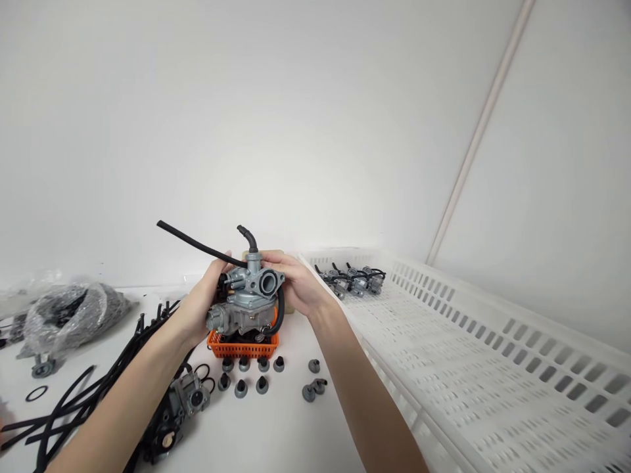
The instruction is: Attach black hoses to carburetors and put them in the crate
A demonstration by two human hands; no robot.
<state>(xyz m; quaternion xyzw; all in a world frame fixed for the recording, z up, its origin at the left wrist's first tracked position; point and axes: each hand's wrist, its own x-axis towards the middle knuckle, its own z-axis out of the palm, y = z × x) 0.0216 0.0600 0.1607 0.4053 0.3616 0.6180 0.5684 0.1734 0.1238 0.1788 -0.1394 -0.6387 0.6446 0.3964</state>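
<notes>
A grey metal carburetor is held up between both hands above a small orange basket. My left hand grips its left side, fingers closed by a black rubber hose that sticks out to the upper left. My right hand is closed on the right side and top of the carburetor, near its black elbow fitting. Another short black hose loops down the carburetor's right side.
A large white slotted crate on the right holds several finished carburetors at its far end. Small grey caps lie before the basket. Loose black hoses, another carburetor and a plastic bag of parts lie at left.
</notes>
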